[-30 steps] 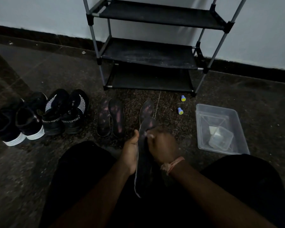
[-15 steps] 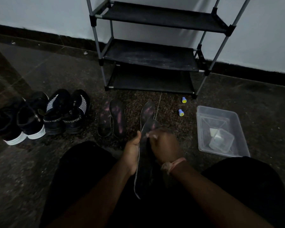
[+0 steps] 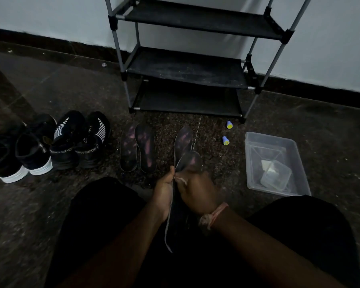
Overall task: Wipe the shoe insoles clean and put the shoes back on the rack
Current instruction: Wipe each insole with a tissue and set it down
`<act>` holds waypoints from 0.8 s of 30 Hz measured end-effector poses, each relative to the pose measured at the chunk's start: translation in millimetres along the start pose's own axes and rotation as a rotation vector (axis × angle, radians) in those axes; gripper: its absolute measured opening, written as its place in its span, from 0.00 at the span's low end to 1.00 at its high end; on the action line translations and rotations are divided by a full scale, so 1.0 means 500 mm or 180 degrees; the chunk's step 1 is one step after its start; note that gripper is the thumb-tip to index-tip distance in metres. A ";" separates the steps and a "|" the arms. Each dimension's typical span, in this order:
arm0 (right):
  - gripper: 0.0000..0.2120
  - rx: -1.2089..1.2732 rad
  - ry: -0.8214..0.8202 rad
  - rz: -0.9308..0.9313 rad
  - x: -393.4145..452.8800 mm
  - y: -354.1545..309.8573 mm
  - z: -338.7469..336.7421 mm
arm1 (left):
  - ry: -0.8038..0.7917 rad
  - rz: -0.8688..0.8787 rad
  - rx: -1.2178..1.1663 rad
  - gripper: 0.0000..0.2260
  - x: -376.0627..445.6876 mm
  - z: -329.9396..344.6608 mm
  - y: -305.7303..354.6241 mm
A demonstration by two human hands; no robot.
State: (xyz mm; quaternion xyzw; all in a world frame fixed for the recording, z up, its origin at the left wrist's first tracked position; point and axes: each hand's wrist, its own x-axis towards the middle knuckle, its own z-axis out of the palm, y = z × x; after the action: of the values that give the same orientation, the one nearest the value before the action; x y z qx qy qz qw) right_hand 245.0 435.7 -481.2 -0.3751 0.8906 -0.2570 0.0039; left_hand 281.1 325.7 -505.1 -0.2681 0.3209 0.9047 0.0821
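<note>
Here the left hand [image 3: 164,190] grips one edge of a dark insole [image 3: 180,215] held on edge above the lap, while the right hand [image 3: 197,192] curls around a small pale cloth [image 3: 180,179] pressed against the insole's upper part. On the floor [image 3: 50,204] ahead lie three more insoles [image 3: 146,150], pink-blotched. To the left stand two pairs of black shoes [image 3: 79,140]; the nearer pair carries white stripes and heel lettering ending in "SPORT", the start too dim to read. The black rack [image 3: 185,67] stands against the wall. A clear tub [image 3: 252,163] sits right, with two small blue caps [image 3: 226,140] nearby.
</note>
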 end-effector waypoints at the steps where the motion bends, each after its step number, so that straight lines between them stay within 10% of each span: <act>1: 0.12 0.0014 -0.0080 0.0010 0.005 0.005 -0.009 | 0.0033 0.0044 -0.0015 0.27 -0.001 0.007 0.002; 5: 0.09 0.0028 0.0390 0.0349 0.044 0.050 -0.038 | 0.0086 -0.0128 -0.0077 0.26 -0.019 0.015 0.000; 10: 0.12 0.0135 -0.0416 -0.0157 -0.006 -0.013 0.009 | 0.0568 0.0379 0.0412 0.29 0.008 0.016 0.023; 15: 0.15 -0.0362 0.0568 0.0554 0.038 0.044 -0.036 | 0.0158 0.0004 0.0082 0.29 -0.013 0.011 0.002; 20: 0.12 0.0025 -0.0434 -0.0077 -0.007 -0.006 0.002 | 0.0349 0.0290 -0.0009 0.30 0.000 0.014 0.012; 24: 0.12 -0.0420 0.0372 0.0627 0.030 0.052 -0.025 | 0.0069 0.0069 0.0127 0.30 -0.018 0.017 0.008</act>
State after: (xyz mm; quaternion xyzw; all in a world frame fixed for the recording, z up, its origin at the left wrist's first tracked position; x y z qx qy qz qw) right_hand 214.4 446.9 -479.6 -0.2696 0.9369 -0.2176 -0.0474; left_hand 283.9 328.1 -492.7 -0.2727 0.3426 0.8960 0.0741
